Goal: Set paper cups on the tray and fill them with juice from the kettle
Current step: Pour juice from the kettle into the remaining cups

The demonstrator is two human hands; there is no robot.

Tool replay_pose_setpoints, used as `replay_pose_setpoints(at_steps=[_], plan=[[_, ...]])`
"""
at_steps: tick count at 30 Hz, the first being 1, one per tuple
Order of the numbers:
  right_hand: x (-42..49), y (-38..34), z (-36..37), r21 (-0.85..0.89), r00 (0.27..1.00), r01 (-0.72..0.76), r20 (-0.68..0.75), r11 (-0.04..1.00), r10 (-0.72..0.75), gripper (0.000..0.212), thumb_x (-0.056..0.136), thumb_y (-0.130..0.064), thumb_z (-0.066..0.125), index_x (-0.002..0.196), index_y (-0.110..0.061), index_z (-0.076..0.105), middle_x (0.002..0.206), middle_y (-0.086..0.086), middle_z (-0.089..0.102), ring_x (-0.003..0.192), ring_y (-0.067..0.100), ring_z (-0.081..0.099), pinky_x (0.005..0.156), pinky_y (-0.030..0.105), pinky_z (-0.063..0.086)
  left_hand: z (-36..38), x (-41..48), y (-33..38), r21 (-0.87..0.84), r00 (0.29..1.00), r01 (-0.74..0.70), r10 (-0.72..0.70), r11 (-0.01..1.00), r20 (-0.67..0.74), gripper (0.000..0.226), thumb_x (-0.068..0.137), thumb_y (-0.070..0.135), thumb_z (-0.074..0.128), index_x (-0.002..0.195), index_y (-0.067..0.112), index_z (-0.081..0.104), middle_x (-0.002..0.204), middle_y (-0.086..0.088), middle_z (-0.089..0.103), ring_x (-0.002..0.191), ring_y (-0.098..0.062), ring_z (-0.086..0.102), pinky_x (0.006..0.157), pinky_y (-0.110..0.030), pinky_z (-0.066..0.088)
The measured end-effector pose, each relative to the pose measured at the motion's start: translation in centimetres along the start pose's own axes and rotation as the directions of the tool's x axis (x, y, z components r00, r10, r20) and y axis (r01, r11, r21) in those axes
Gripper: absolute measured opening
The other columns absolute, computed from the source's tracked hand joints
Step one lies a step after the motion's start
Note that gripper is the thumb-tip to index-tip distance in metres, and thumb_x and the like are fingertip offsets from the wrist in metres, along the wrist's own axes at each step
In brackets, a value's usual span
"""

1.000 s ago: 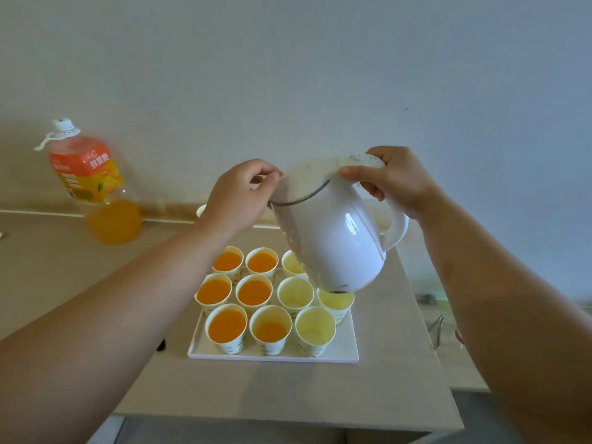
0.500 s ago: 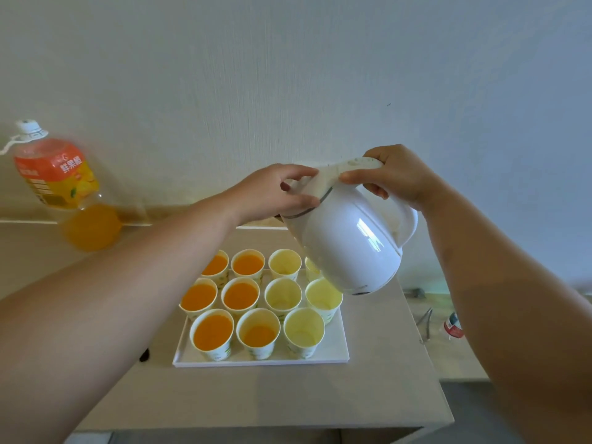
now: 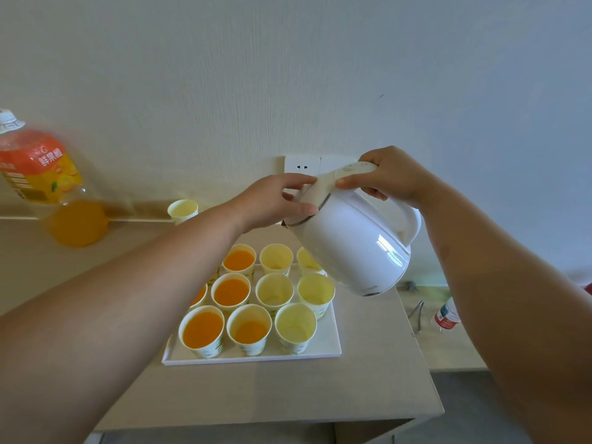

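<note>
Right hand [image 3: 392,174] fingers wrapped around glossy white kettle [image 3: 355,245] handle, left hand [image 3: 272,200] gripping its lid, kettle tilted.

Eleven paper cups [image 3: 274,290], one tray [image 3: 330,339], one kettle [image 3: 352,245], one juice bottle [image 3: 41,174], two hands [image 3: 272,200]

Both forearms bare, no sleeves; left grip [image 3: 272,203] and right grip [image 3: 392,176] ungloved.
</note>
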State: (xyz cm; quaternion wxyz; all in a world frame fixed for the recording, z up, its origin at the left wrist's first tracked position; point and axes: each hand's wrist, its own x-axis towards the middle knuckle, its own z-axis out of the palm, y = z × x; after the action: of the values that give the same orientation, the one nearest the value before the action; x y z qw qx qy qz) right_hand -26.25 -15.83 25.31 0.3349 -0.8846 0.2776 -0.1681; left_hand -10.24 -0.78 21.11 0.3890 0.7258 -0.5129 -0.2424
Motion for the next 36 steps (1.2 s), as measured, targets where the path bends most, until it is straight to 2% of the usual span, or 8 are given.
replay_pose_setpoints(at_steps=[5,8,11,16,21,27,30,36], plan=[[0.1,0.3,0.2,-0.035,1.0,-0.001,0.014,0.999,0.001,0.04,0.071,-0.039,0.079,0.06,-0.012,0.052,0.042,-0.006,0.047,0.037,0.006,0.039,0.055,0.027,0.035,0.5,0.2,-0.7,-0.021,1.0,0.006,-0.006,1.0,0.008,0.059,0.083,0.033,0.072,0.137,0.034,0.049,0.129,0.013,0.053,0.102,-0.007,0.054,0.067,-0.01,0.04],[0.2,0.4,0.3,-0.059,1.0,0.004,0.027,0.998,-0.002,0.04,0.072,-0.04,0.078,0.064,-0.009,0.055,0.046,-0.002,0.049,0.037,0.006,0.04,0.057,0.028,0.036,0.8,0.3,-1.0,-0.029,1.0,0.001,0.0,1.0,0.011,0.06,0.083,0.033,0.072,0.138,0.033,0.048,0.126,0.014,0.051,0.103,-0.008,0.053,0.067,-0.01,0.039],[0.4,0.4,0.4,-0.077,0.999,0.004,0.04,0.997,-0.001,0.041,0.072,-0.041,0.078,0.067,-0.006,0.057,0.048,0.001,0.05,0.037,0.006,0.04,0.058,0.028,0.037,1.0,0.4,-1.5,-0.024,1.0,-0.011,0.011,1.0,0.013,0.06,0.084,0.032,0.071,0.139,0.031,0.047,0.133,0.01,0.052,0.105,-0.008,0.051,0.07,-0.013,0.04],[0.8,0.4,0.5,-0.109,0.998,0.009,0.055,0.994,-0.003,0.04,0.072,-0.041,0.078,0.06,-0.011,0.053,0.047,-0.001,0.049,0.036,0.004,0.039,0.055,0.027,0.036,1.1,0.6,-2.1,-0.03,0.999,-0.021,0.022,0.999,0.026,0.059,0.085,0.034,0.07,0.139,0.031,0.048,0.137,0.01,0.052,0.111,-0.01,0.053,0.069,-0.01,0.038],[1.0,0.3,0.5,-0.152,0.998,0.012,0.066,0.988,-0.002,0.04,0.072,-0.042,0.077,0.061,-0.011,0.054,0.048,-0.001,0.05,0.035,0.004,0.041,0.053,0.026,0.036,1.4,0.6,-2.5,-0.051,0.999,-0.042,0.044,0.998,0.031,0.054,0.086,0.031,0.069,0.136,0.03,0.05,0.135,0.01,0.054,0.112,-0.01,0.054,0.075,-0.01,0.04],[1.0,0.1,0.6,-0.172,0.996,0.013,0.085,0.985,0.001,0.039,0.073,-0.04,0.077,0.066,-0.007,0.056,0.051,0.002,0.051,0.042,0.009,0.043,0.054,0.026,0.035,1.6,0.4,-3.0,-0.079,0.998,-0.049,0.053,0.996,0.045,0.052,0.086,0.03,0.069,0.136,0.03,0.051,0.134,0.01,0.055,0.115,-0.012,0.056,0.09,-0.023,0.043],[1.0,0.1,0.7,-0.166,0.995,0.01,0.097,0.986,0.006,0.04,0.073,-0.04,0.077,0.072,-0.003,0.06,0.053,0.003,0.051,0.045,0.012,0.044,0.056,0.027,0.036,1.7,0.3,-3.1,-0.072,0.997,-0.056,0.059,0.996,0.046,0.053,0.086,0.03,0.068,0.137,0.028,0.051,0.135,0.008,0.055,0.116,-0.013,0.056,0.092,-0.024,0.044],[1.0,-0.1,0.7,-0.174,0.993,-0.002,0.113,0.985,0.022,0.038,0.073,-0.04,0.077,0.065,-0.01,0.056,0.05,0.0,0.05,0.045,0.012,0.044,0.055,0.027,0.037,1.6,0.4,-3.2,-0.085,0.997,-0.056,0.061,0.995,0.052,0.053,0.086,0.029,0.068,0.137,0.027,0.051,0.133,0.008,0.056,0.115,-0.01,0.056,0.087,-0.014,0.044]])
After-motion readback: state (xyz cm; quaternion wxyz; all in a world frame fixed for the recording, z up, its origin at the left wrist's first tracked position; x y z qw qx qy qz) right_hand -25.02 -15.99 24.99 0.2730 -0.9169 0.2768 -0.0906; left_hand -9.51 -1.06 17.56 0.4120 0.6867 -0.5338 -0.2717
